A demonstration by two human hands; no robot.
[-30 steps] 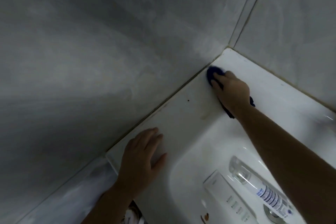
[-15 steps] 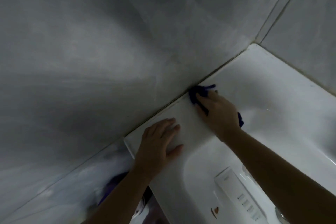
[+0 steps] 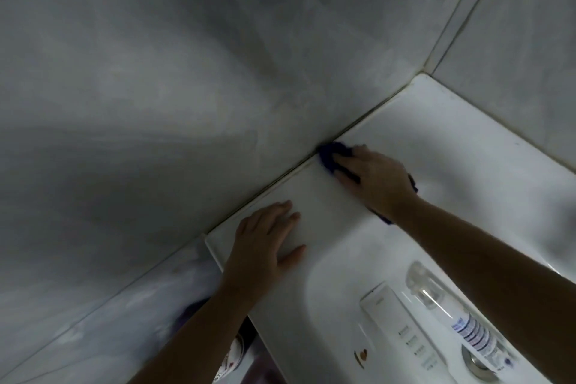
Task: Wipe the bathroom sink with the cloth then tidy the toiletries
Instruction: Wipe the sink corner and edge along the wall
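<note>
Head view showed right hand (image 3: 380, 181) flat on the cloth (image 3: 329, 153) — limp, likely best pinned by palm — left hand (image 3: 265, 237) spread on sink (image 3: 452, 150).

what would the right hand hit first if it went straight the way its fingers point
The grey wall. The right hand presses the cloth on the sink rim, fingers aimed at the seam; the cloth's front edge seems to touch it.
</note>
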